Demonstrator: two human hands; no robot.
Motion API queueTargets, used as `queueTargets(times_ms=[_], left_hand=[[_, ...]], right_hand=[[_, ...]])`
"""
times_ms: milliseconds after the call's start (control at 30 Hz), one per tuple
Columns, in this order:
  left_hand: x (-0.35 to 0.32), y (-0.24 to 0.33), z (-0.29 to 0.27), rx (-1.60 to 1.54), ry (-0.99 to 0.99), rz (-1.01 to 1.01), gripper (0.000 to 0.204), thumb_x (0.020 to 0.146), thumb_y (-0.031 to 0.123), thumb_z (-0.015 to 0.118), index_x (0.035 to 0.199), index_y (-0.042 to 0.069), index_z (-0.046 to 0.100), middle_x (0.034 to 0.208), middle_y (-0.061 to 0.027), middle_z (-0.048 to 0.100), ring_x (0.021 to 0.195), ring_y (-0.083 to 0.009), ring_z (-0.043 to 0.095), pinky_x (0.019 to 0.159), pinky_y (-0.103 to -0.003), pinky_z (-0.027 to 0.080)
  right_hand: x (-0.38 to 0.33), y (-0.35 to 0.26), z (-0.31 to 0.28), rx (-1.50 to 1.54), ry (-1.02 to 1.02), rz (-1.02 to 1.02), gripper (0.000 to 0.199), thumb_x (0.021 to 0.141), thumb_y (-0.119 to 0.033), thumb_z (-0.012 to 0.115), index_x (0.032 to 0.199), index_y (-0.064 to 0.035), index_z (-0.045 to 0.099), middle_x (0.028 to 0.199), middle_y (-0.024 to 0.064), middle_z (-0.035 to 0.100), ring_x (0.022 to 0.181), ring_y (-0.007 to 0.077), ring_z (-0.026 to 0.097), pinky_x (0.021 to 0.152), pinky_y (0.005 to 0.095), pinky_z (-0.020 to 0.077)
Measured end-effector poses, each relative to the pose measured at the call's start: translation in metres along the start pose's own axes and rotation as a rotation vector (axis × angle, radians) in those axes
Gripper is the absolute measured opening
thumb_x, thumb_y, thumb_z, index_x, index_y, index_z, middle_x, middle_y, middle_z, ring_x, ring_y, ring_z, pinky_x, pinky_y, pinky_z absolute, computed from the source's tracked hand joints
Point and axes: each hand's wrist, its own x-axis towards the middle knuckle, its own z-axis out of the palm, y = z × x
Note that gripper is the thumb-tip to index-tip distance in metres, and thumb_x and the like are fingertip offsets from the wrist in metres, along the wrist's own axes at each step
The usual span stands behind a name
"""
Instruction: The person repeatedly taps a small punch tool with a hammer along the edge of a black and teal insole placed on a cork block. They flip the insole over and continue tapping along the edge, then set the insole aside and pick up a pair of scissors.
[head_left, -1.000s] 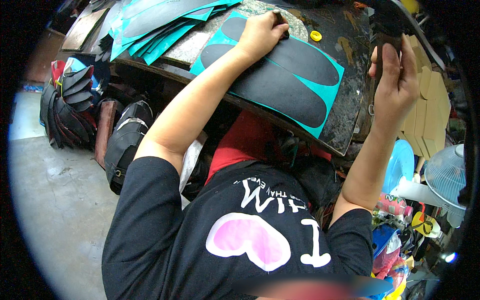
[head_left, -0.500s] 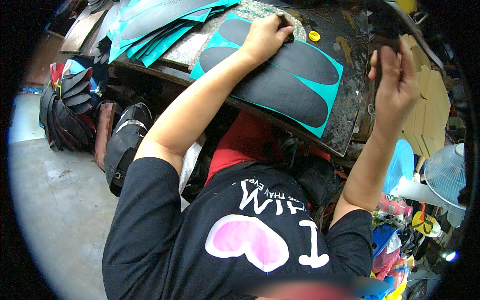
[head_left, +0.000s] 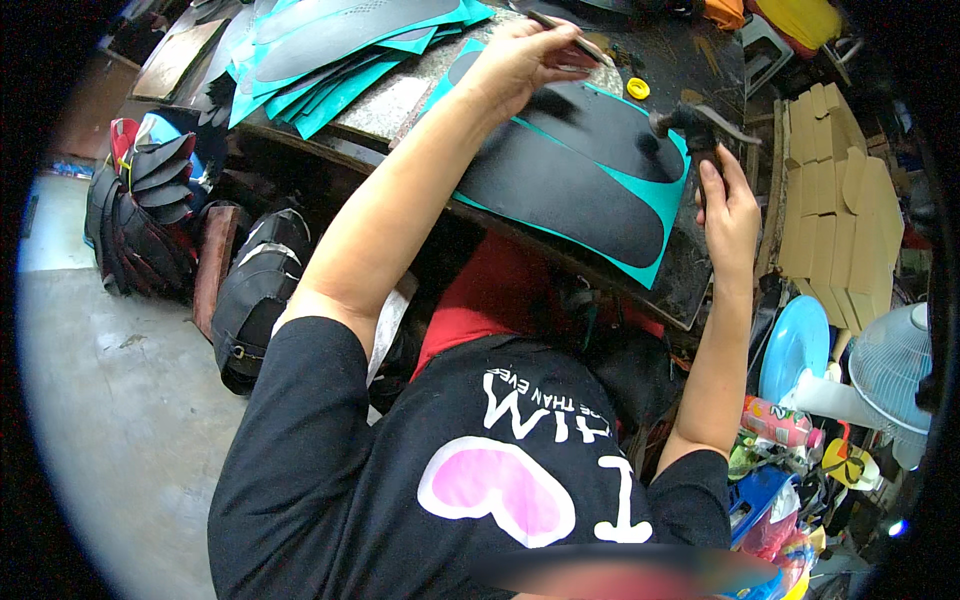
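Note:
A teal sheet (head_left: 655, 262) with two black sole-shaped pieces (head_left: 560, 190) lies on the dark workbench (head_left: 690, 290). My left hand (head_left: 520, 65) is at the sheet's far edge, fingers pinched on a thin metal tool (head_left: 578, 45) that points right. My right hand (head_left: 728, 210) is at the sheet's right edge, gripping the handle of a small dark-headed hammer (head_left: 685, 122) whose head hangs just above the black piece. My black shirt fills the lower part of the view.
A stack of teal and black sheets (head_left: 330, 50) lies at the bench's far left. A yellow cap (head_left: 637, 88) sits beyond the sheet. Cardboard cut-outs (head_left: 840, 220), a blue plate (head_left: 795, 345) and a white fan (head_left: 890, 370) crowd the right. Black bags (head_left: 150, 220) stand on the concrete floor.
My left hand lifted from lying flat on the sheet and now pinches the thin tool. My right hand came in from the right, bringing the hammer over the sheet's edge.

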Motion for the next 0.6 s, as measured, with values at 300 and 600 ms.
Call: queueTargets(times_ms=[300,600], left_hand=[[0.031,-0.003,-0.018,0.466,0.358,0.278,0.015,0.095,0.014,0.059,0.1,0.0,0.061,0.09,-0.0098,0.068,0.081,-0.0161,0.065,0.075,-0.03,0.055],[-0.007,0.006,-0.026,0.524,0.317,0.193,0.015,0.093,0.01,0.062,0.098,-0.004,0.063,0.087,-0.0119,0.069,0.072,-0.0155,0.069,0.064,-0.026,0.058]], right_hand=[[-0.005,0.006,-0.001,0.105,-0.046,0.074,0.05,0.098,-0.03,0.061,0.138,-0.002,0.05,0.072,-0.0009,0.053,0.059,0.0042,0.046,0.051,0.0197,0.0384],[-0.02,-0.004,0.001,0.2,-0.042,0.03,0.047,0.096,-0.029,0.065,0.135,-0.0044,0.056,0.072,-0.0002,0.057,0.056,0.0048,0.046,0.051,0.0217,0.0386]])
